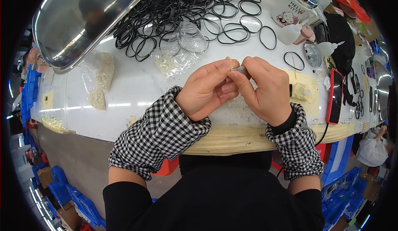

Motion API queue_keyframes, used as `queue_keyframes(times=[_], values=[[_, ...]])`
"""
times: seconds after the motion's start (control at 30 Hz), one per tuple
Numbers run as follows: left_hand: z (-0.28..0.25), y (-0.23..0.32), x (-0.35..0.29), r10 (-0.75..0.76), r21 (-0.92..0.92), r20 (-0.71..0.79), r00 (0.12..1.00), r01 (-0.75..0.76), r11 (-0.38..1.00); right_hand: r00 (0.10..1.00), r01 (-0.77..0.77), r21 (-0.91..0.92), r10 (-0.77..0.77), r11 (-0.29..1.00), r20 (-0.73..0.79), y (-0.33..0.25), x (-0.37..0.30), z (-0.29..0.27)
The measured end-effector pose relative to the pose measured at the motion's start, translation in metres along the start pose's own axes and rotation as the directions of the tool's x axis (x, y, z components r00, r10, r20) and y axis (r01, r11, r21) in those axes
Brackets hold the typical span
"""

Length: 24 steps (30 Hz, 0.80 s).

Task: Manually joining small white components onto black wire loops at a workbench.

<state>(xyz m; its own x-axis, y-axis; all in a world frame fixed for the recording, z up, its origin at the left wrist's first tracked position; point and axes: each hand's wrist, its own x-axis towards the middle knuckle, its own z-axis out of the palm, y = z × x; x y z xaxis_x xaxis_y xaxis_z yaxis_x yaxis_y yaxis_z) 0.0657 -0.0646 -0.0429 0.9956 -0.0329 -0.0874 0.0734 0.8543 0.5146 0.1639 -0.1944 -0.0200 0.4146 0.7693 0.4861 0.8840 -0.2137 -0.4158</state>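
Observation:
Both my hands meet over the near part of the white table. My right hand (267,88) is closed in a pinch around a small grey piece (242,71), mostly covered by the fingers. Close against it, my left hand (209,85) pinches with thumb and forefinger; a tiny pale bit shows at their tips, too small to name. Just beyond my left hand lies a clear plastic bag (170,61) of small cream-coloured parts. Past that spreads a large heap of thin black rubber rings (174,7), several of them loose toward the right.
A shiny metal basin (83,19) stands at the far left, near another bag of pale pieces (99,81). To the right are a printed white cup (290,9), a red-edged phone (335,96) with a cable, and yellowish tape (304,92). Wooden edging (232,143) runs along the table's front.

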Motion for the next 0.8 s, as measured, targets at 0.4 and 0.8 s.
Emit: queue_keyframes(times=[0.4,0.8], values=[[-0.009,0.013,0.008,0.110,-0.093,-0.375,0.921,-0.156,0.983,0.966,-0.226,0.148,0.202,0.963,0.159,0.019,0.004,-0.009],[-0.026,0.010,0.009,0.157,-0.017,-0.431,0.889,-0.182,0.983,0.908,-0.149,-0.035,0.151,0.988,0.392,0.017,-0.005,0.009]])
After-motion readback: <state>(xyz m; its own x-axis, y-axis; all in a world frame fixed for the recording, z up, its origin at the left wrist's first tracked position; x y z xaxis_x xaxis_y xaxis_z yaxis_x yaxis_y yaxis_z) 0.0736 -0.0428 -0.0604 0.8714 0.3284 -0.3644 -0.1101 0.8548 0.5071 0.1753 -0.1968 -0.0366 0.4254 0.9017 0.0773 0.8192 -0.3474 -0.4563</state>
